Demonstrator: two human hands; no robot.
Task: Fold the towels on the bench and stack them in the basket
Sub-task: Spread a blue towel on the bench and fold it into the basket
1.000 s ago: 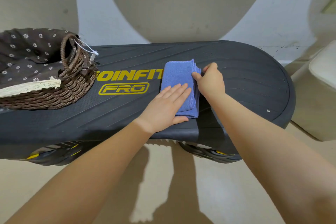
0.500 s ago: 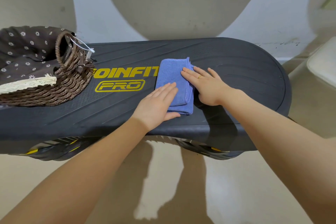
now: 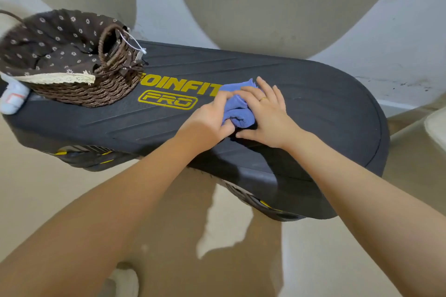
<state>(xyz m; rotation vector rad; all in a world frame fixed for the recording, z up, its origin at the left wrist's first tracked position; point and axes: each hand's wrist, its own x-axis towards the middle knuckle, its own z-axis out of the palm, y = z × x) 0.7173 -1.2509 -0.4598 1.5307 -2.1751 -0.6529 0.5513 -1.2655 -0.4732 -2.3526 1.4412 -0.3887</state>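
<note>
The small blue microfibre towel (image 3: 237, 111), flat and smoothed half a second ago, is now bunched on the black plastic desk (image 3: 313, 103). Left hand (image 3: 208, 119) grips it with curled fingers; right hand (image 3: 264, 113) presses flat, grip apart. Brown wicker basket (image 3: 79, 89) stands well apart.

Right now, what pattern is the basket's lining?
Dark brown lining with small white flowers, head view.
</note>
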